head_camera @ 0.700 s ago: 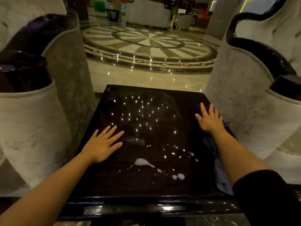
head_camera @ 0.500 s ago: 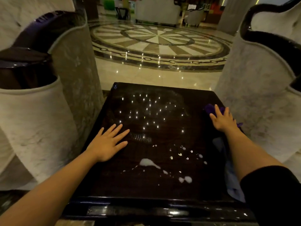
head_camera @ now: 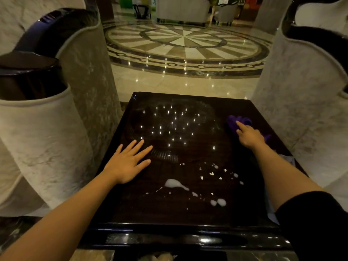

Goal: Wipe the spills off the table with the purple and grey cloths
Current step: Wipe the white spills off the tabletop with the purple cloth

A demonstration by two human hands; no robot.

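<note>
We saw a pale upholstered armchair [head_camera: 43, 140] with dark glossy trim at our left and another armchair [head_camera: 301, 95] at our right. Beyond lay a polished marble floor [head_camera: 169, 81] bearing a round starburst medallion [head_camera: 185, 40].

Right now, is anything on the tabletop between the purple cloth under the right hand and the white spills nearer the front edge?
Nothing visible. The right hand rests on the purple cloth at the table's far right. The dark surface from there to the spills looks bare. The left hand lies flat off to the left, outside that path.
</note>
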